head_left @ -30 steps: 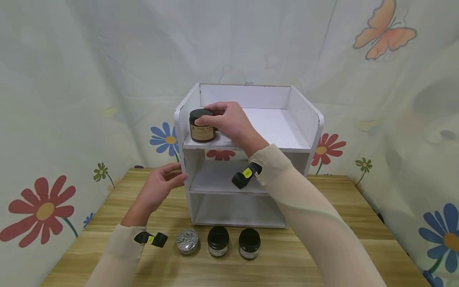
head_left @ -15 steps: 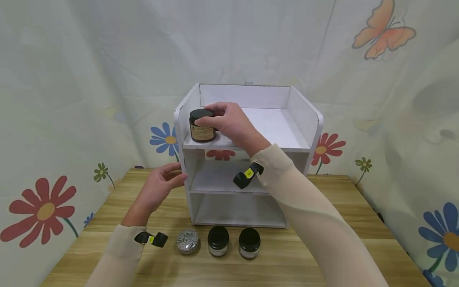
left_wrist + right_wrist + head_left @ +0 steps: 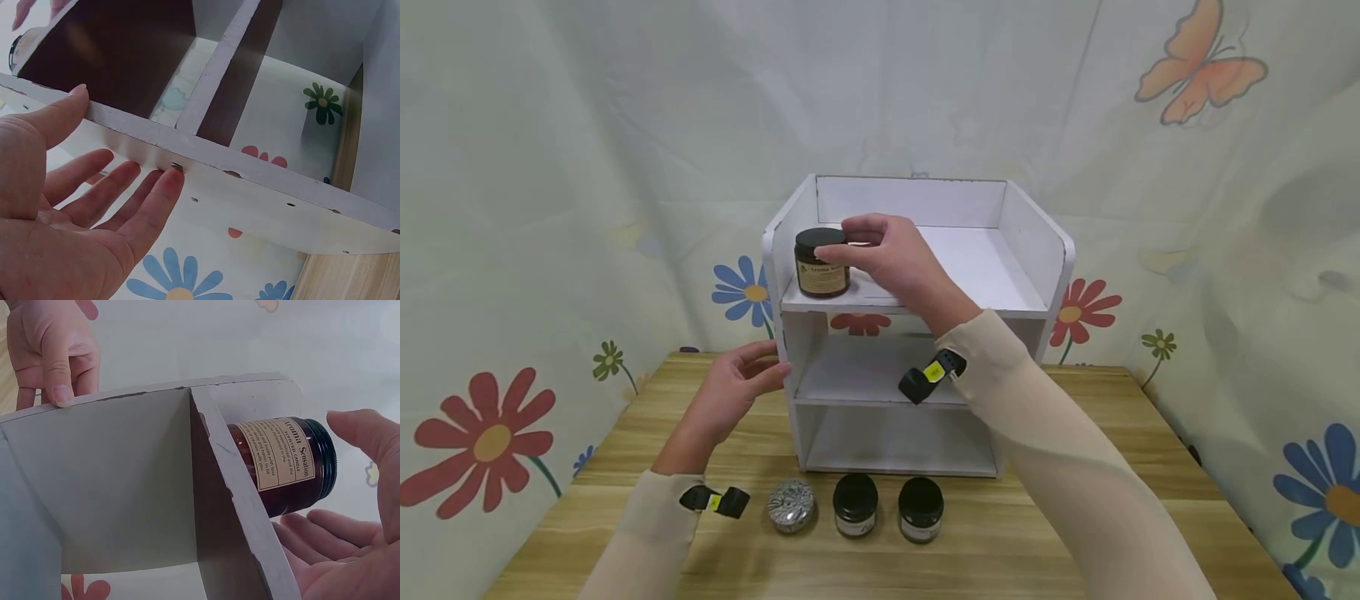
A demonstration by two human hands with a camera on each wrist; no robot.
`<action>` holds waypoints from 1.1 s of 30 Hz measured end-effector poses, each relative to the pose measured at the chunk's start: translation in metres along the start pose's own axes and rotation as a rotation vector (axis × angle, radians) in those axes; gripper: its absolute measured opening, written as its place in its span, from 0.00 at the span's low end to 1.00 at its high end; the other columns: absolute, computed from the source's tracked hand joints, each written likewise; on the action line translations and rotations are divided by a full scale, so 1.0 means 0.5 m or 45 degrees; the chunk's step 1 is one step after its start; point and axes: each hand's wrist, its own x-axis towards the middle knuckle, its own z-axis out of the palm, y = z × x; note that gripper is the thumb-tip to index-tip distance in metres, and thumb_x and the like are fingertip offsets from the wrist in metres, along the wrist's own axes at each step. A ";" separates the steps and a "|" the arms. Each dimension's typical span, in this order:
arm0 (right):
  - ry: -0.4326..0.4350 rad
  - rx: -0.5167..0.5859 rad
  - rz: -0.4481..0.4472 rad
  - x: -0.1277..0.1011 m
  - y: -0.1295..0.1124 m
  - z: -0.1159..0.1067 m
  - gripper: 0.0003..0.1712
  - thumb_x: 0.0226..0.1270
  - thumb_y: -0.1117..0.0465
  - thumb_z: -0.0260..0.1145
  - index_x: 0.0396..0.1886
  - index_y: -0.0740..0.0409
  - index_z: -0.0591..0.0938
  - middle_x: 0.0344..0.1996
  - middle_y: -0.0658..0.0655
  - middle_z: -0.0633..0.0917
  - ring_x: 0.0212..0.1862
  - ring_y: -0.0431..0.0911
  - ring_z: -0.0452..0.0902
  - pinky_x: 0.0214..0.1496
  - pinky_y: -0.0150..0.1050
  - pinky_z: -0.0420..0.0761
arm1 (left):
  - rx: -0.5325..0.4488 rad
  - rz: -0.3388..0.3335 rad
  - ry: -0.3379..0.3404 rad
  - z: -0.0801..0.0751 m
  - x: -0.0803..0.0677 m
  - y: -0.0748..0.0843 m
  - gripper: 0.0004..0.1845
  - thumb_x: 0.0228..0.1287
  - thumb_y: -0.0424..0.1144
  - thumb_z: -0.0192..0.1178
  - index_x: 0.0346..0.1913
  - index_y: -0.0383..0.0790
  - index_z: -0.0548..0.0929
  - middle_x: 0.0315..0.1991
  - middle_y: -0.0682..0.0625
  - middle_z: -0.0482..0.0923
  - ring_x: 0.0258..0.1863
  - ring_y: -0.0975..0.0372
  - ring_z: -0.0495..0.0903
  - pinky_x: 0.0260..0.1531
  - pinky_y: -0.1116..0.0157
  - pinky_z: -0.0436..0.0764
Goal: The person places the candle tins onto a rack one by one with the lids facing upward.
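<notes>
An amber scented candle jar [image 3: 822, 265] with a dark lid and tan label stands upright at the left front of the white shelf unit's top board [image 3: 962, 267]. Around it, my right hand [image 3: 898, 254] is spread loosely. In the right wrist view a gap shows between the thumb [image 3: 362, 428] and the jar's lid, and the fingers lie beyond the jar [image 3: 290, 462]. My left hand [image 3: 733, 387] rests against the unit's left side panel [image 3: 206, 156], thumb at the front edge and nearly straight fingers along the outer face.
On the wooden table [image 3: 1000, 550] before the unit stand a round patterned tin [image 3: 791, 506] and two black-lidded jars, one in the middle [image 3: 855, 504] and one at right [image 3: 921, 508]. A flower-printed curtain [image 3: 625, 167] hangs behind.
My right hand has loosened from the candle jar and shifted slightly right, its fingers coming off the lid. The candle jar and my left hand stay in place.
</notes>
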 end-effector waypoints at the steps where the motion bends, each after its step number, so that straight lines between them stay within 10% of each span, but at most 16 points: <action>1: 0.005 -0.009 -0.005 -0.003 0.000 -0.001 0.38 0.59 0.43 0.78 0.67 0.48 0.79 0.63 0.50 0.84 0.67 0.45 0.77 0.72 0.50 0.75 | -0.003 0.000 -0.001 0.000 0.000 0.001 0.38 0.65 0.60 0.67 0.74 0.50 0.72 0.72 0.45 0.73 0.68 0.46 0.76 0.70 0.42 0.73; 33: 0.080 0.241 -0.163 -0.123 0.035 -0.044 0.33 0.64 0.51 0.76 0.68 0.52 0.78 0.61 0.50 0.86 0.63 0.41 0.82 0.70 0.41 0.79 | 0.012 0.014 0.013 0.003 -0.003 0.002 0.39 0.64 0.61 0.67 0.74 0.48 0.72 0.72 0.45 0.73 0.68 0.46 0.77 0.69 0.42 0.74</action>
